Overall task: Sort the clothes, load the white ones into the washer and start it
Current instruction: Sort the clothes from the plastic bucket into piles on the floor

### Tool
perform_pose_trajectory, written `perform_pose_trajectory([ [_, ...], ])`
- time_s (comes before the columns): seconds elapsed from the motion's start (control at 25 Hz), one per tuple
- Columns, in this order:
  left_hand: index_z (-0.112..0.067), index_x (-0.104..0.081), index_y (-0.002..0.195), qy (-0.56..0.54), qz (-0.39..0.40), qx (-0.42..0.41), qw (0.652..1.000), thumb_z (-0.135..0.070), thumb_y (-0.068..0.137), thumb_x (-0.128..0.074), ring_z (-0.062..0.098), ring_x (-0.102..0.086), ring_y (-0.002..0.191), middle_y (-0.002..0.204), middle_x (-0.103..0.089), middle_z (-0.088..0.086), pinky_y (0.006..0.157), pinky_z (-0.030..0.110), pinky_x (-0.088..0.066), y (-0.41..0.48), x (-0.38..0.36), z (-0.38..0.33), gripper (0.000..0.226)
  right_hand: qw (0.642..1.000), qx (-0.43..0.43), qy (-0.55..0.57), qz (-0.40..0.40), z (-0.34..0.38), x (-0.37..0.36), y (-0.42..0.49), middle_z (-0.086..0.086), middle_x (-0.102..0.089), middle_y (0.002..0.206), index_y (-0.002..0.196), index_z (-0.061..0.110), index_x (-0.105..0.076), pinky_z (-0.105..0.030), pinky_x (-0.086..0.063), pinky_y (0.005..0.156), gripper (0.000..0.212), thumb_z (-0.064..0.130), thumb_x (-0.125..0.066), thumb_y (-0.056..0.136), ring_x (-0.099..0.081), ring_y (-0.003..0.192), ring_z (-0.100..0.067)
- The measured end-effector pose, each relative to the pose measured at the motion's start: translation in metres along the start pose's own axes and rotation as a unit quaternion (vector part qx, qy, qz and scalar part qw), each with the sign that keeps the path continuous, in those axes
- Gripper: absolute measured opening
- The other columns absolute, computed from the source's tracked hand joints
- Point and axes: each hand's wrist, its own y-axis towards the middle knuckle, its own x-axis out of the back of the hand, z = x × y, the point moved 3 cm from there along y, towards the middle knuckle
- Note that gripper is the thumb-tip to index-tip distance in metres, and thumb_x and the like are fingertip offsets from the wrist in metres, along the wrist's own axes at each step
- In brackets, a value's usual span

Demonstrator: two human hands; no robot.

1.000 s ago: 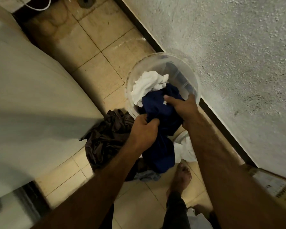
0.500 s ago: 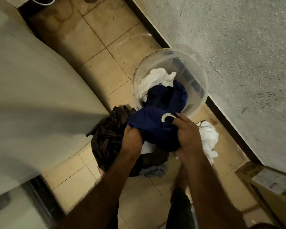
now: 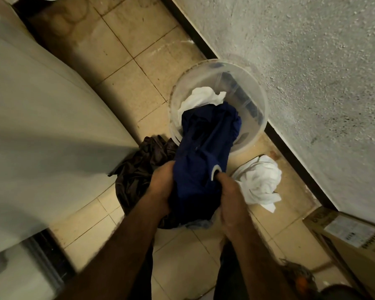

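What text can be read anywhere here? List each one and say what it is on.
No text here can be read.
Cardboard box, white label: print and a row of bars, too small and blurred to read.
Cardboard box, top face: dark lettering, blurred.
Blue garment, clear bucket, white clothes: no text visible.

Only 1 view, the head camera, is looking steeply down from close above at both forearms, taking in the tiled floor (image 3: 126,68), the clear plastic bucket (image 3: 256,87) and the rough wall (image 3: 312,61).
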Motion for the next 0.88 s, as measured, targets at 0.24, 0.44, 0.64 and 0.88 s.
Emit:
perform_pose_trajectory([
  [0.24, -0.009, -0.067, 0.087, -0.184, 0.05, 0.061, 0.98, -0.007, 0.096, -0.049, 0.024, -0.055, 0.084, 0.086, -0.061, 0.013, 0.076, 0.03, -0.046, -0.013, 0.005, 0.004, 0.021, 0.997, -0.001, 0.073, -0.026, 0.032, 0.015, 0.045, -0.003, -0.077, 0.106, 0.109, 0.024, -0.076, -0.041, -0.057, 0.084, 0.034, 0.042, -0.07, 0.081, -0.073, 0.1, -0.022],
  [0.44, 0.012, -0.043, 0.141, 0.001, 0.25, 0.045, 0.967, -0.007, 0.103, -0.048, 0.032, -0.045, 0.139, 0.147, -0.048, 0.023, 0.108, 0.028, -0.038, -0.028, 0.004, 0.026, 0.043, 0.997, -0.056, -0.052, -0.024, 0.043, -0.012, 0.081, -0.016, -0.058, 0.141, 0.148, 0.004, -0.041, -0.051, -0.052, 0.103, 0.082, 0.028, -0.083, 0.081, -0.061, 0.122, -0.037],
  [0.64, 0.007, -0.072, 0.111, -0.066, 0.169, 0.126, 0.975, 0.001, 0.097, -0.028, 0.034, -0.064, 0.111, 0.116, -0.071, 0.023, 0.08, 0.023, -0.056, -0.024, 0.014, 0.024, 0.046, 0.979, -0.015, -0.169, -0.109, 0.056, -0.013, 0.09, -0.011, -0.064, 0.109, 0.107, -0.001, -0.066, -0.035, -0.052, 0.079, 0.02, 0.001, -0.065, 0.087, -0.063, 0.1, -0.031],
  [0.88, -0.019, -0.071, 0.115, -0.119, -0.048, 0.074, 0.989, -0.057, 0.079, -0.047, 0.031, -0.062, 0.115, 0.127, -0.067, 0.01, 0.11, 0.049, -0.043, 0.012, 0.035, 0.011, 0.058, 0.993, 0.027, -0.03, -0.113, 0.059, -0.025, 0.051, -0.004, -0.063, 0.067, 0.073, 0.009, -0.058, -0.039, -0.046, 0.061, 0.008, 0.003, -0.063, 0.074, -0.059, 0.073, -0.025],
])
